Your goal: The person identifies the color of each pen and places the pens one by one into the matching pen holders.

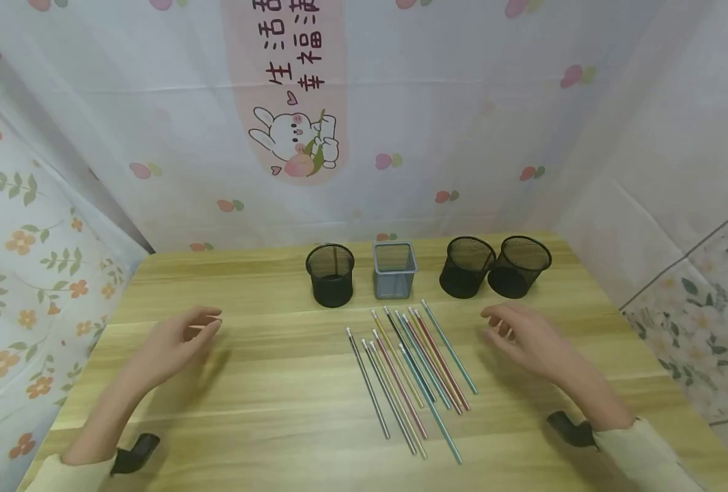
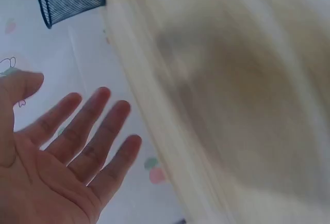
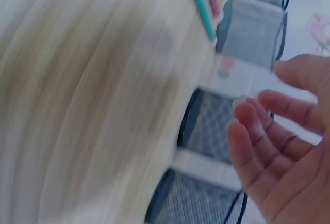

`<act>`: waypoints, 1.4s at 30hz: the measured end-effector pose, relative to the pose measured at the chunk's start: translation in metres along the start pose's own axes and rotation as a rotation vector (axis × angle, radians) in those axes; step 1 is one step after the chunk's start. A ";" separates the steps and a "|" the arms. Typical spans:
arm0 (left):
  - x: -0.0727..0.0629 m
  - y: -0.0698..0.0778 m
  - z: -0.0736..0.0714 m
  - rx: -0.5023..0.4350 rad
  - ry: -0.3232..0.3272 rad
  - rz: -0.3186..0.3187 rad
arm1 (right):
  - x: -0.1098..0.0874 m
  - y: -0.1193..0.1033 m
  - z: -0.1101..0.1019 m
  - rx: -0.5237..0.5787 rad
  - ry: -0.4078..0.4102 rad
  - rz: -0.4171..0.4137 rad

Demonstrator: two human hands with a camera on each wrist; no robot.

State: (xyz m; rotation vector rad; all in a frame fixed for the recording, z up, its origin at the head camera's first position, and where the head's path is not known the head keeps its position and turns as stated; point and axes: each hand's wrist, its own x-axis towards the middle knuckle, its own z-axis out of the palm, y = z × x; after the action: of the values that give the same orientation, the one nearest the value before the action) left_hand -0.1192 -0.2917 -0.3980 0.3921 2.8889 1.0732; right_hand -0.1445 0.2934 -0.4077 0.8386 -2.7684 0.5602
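Several slim pencils with pale ends, black, yellow, red and teal, lie loosely side by side on the wooden table; a teal pencil [image 1: 450, 347] is the rightmost and a black pencil [image 1: 368, 383] the leftmost. Left of them, my left hand [image 1: 176, 345] hovers over the table, fingers relaxed and holding nothing. In the left wrist view its palm [image 2: 56, 177] shows with the fingers spread. On the other side my right hand [image 1: 526, 342] is held above the table, close to the teal pencil but apart from it. Its loosely bent fingers [image 3: 258, 146] hold nothing.
Along the table's back stand a round black mesh cup [image 1: 333, 290], a square grey mesh cup [image 1: 393, 285] and two more round cups, the middle-right cup [image 1: 460, 281] and the far-right cup [image 1: 508, 281]. Patterned cloth [image 1: 400, 137] hangs behind the table [image 1: 265, 396].
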 end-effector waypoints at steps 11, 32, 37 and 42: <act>0.083 0.028 0.014 -0.270 -0.032 -0.069 | 0.021 -0.022 0.020 0.215 -0.149 0.171; 0.150 0.044 0.045 -0.413 0.002 -0.163 | 0.035 -0.036 0.038 0.192 -0.244 0.258; 0.152 0.045 0.050 -0.412 0.005 -0.168 | 0.034 -0.038 0.040 0.174 -0.261 0.277; 0.150 0.043 0.056 -0.431 -0.006 -0.178 | 0.034 -0.041 0.042 0.166 -0.276 0.284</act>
State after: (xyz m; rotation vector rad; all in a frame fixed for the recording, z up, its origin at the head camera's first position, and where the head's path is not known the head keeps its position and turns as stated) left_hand -0.2484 -0.1875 -0.4046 0.1135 2.5222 1.5961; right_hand -0.1520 0.2282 -0.4236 0.5946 -3.1570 0.7864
